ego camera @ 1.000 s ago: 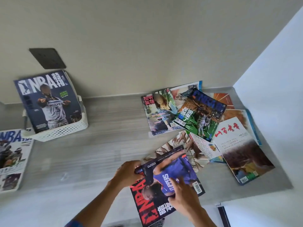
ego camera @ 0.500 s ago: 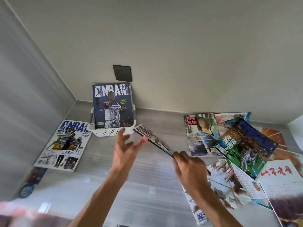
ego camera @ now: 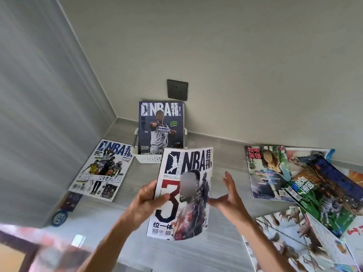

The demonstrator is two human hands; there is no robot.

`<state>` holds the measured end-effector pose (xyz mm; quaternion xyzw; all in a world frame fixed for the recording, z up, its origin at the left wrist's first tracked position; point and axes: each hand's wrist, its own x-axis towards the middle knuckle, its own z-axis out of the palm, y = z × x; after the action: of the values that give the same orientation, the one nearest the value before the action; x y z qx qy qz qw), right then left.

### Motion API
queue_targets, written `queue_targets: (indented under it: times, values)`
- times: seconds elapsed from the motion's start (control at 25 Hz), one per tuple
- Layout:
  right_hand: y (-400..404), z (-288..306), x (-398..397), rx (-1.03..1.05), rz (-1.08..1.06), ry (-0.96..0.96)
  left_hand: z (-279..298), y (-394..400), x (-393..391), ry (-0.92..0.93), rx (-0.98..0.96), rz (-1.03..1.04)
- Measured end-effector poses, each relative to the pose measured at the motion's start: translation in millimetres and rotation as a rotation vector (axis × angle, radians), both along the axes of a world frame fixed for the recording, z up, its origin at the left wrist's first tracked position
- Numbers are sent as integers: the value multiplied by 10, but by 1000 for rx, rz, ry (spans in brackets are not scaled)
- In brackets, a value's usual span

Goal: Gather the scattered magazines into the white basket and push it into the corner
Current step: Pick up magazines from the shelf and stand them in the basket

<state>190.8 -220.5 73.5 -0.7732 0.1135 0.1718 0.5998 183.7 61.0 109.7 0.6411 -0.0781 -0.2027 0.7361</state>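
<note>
L hand (ego camera: 145,201) pinches the white NBA magazine (ego camera: 182,193) at its left edge, thumb on the cover w/ fingers behind; the mag stands about upright above the desk (ego camera: 196,250), long axis vertical, title at top, cover facing the camera. R hand (ego camera: 228,199) is just beside the mag's right edge, fingers spread & straight (whether the thumb tip touches the paper I can't tell). Beyond the held mag, near the desk's back edge by the wall, sits 1 white basket (ego camera: 149,158) w/ 1 dark NBA magazine (ego camera: 161,126) standing upright in it, title up. 1 flat NBA magazine (ego camera: 102,169) lies along the desk's left edge, just beside the basket. Toward the right edge, a pile (ego camera: 306,185) of at least 4 overlapping mags lies flat, well apart from the basket. 1 dark wall socket (ego camera: 177,92) above the basket.
</note>
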Motion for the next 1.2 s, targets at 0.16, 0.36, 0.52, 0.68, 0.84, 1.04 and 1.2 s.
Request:
queue_targets:
  times: [0.16,0.36,0.52,0.68,0.84,1.04,1.2]
  values:
    - [93,-108,265,96,16,85,-156,261,162,-24,233,160]
    - [625,-168,329,-73,12,-123,-387,472,247,-182,741,484]
    - [897,392,997,-39,-25,-340,160,762,903,-196,464,528]
    - [1245,729,1911,-167,-105,-425,570,881,1880,-207,371,621]
    - [1451,470,2439,-184,-144,-332,253,961,2428,-148,499,584]
    - [1386,160,2538,-217,-86,-121,-55,984,2599,48,710,530]
    - [1003,-69,1749,-200,-77,2,-189,514,1984,-91,749,528]
